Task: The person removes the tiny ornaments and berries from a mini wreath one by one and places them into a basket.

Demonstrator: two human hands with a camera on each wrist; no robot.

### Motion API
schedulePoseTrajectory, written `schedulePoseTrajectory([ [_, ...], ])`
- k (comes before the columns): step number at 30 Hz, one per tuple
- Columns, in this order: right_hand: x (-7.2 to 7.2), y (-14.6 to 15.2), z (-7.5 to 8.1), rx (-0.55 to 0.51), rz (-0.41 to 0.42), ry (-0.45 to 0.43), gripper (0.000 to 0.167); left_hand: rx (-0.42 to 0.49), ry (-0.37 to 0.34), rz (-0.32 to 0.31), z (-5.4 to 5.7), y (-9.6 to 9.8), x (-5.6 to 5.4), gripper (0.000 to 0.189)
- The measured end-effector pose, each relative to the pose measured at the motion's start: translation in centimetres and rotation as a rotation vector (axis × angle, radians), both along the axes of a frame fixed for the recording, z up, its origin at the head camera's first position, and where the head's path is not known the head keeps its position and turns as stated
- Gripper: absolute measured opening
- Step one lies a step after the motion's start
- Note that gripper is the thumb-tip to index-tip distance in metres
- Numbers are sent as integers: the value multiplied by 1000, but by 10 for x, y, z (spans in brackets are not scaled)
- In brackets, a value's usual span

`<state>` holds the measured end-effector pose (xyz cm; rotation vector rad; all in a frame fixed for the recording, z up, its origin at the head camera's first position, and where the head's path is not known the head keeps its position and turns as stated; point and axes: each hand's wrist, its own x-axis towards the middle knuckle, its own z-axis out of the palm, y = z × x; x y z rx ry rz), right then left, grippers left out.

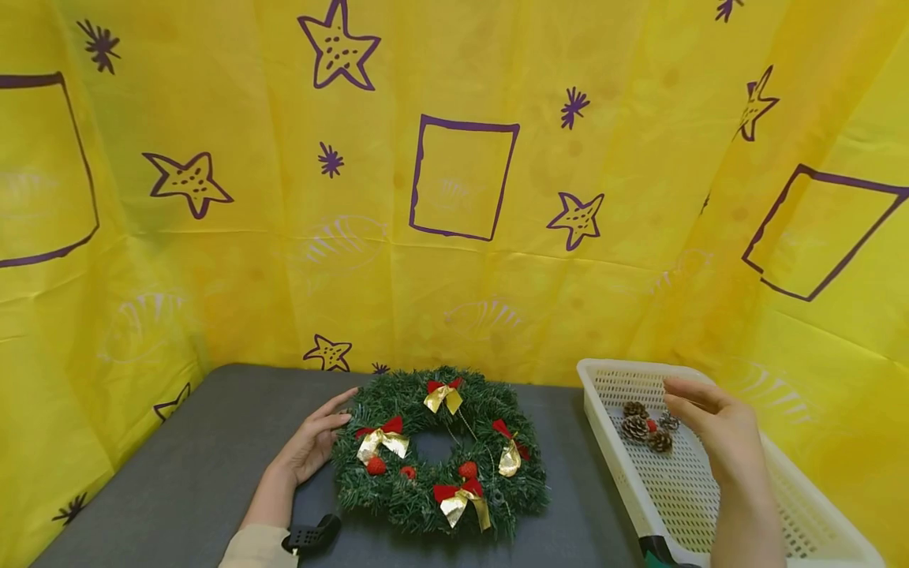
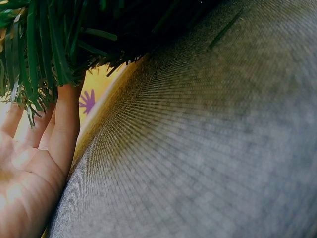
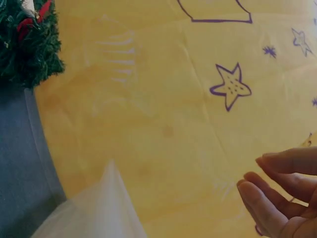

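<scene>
the wreath [image 1: 408,506] rests on the grey table [image 1: 192,465] between the hands; the left hand [image 1: 312,442], its fingers loosely extended against the wreath's left side, seems to steady it. the right hand [image 1: 726,432] hangs over the white basket [image 1: 675,491], fingers softly bent, a gap between the tips, nothing visibly held; the basket, with pine cones [image 1: 635,429] inside, probably stands there for easy reach. its raised rim bounds the right side, the yellow curtain [image 1: 469,272] the back, and a strip of open room separates wreath from basket.

The wreath [image 1: 424,495] is green and the backdrop [image 1: 461,272] yellow with purple stars [image 1: 190,180]
</scene>
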<state>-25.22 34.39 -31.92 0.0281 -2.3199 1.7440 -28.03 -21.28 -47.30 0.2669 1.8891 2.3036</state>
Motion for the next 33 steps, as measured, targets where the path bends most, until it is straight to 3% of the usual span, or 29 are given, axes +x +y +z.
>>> schedulePoseTrajectory([
  [9,-3,-17,1,98,84,-7,27,7,-2,4,0,1,-1,69],
  [16,-3,-33,1,183,88,33,30,16,0,0,0,1,0,69],
  [21,-3,-46,2,236,82,-14,37,7,0,-1,0,0,0,69],
  [24,-4,-54,1,224,109,-11,44,0,2,-2,0,0,0,69],
  [33,-5,-74,-4,159,232,-33,43,1,-1,1,0,0,0,68],
])
